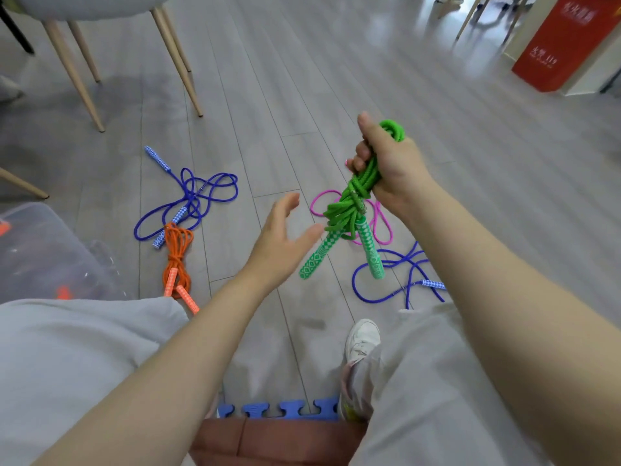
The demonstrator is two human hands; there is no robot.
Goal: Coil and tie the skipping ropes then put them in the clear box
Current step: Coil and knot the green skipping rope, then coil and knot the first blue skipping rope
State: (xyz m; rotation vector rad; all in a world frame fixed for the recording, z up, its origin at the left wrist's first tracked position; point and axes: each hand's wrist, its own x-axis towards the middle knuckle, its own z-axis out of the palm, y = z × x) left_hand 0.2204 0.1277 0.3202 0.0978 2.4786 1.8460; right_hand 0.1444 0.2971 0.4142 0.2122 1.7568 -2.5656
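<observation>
green rope [353,203] coiled, right hand [386,163] clamps the bundle so it holds; left hand [282,243] spread beside it, empty.

Bright, soft daylight; wide-angle edge distortion.

Five skipping ropes, one clear box, two hands, a few chair legs.

Counted by colour, the ropes are: one coiled green cord rope with two green-and-white patterned handles [356,210]; one bundled orange cord rope with two orange patterned handles [177,257]; two loose blue cord ropes, one to the left with blue-and-white handles [188,200] and one to the right [400,274]; and one thin pink cord rope [383,227], mostly hidden, handles not seen. One clear plastic storage box [43,250]. Two bare hands: left hand [282,243], right hand [386,159]. One white sneaker [363,338]. At least five pale wooden chair legs [176,58] show on the left.
</observation>
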